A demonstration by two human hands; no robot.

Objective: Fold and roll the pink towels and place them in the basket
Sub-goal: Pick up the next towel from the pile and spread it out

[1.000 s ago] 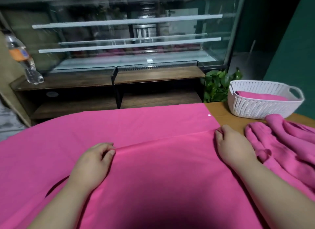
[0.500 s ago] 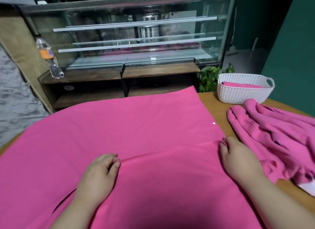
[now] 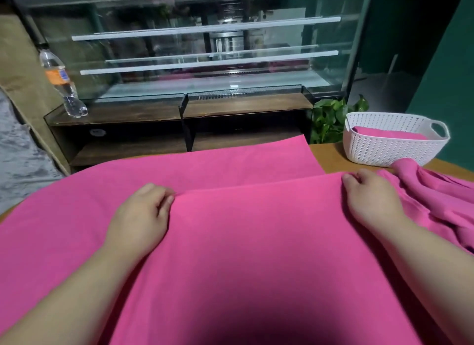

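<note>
A large pink towel (image 3: pixel 251 242) lies spread over the table, its near part folded over the far part. My left hand (image 3: pixel 143 216) pinches the folded edge near the middle. My right hand (image 3: pixel 369 198) pinches the same edge at its right corner. A heap of more pink towels (image 3: pixel 441 198) lies just right of my right hand. At the back right stands a white perforated basket (image 3: pixel 392 149) with a pink towel (image 3: pixel 389 134) inside.
The wooden table (image 3: pixel 331 156) shows bare between the towel and the basket. Behind it are a green plant (image 3: pixel 331 119), a glass display case (image 3: pixel 205 57) on a dark wooden shelf, and a plastic bottle (image 3: pixel 62 85) at the left.
Both hands have carried the folded edge farther across the towel, toward the far edge. The view has swung up and down meanwhile.
</note>
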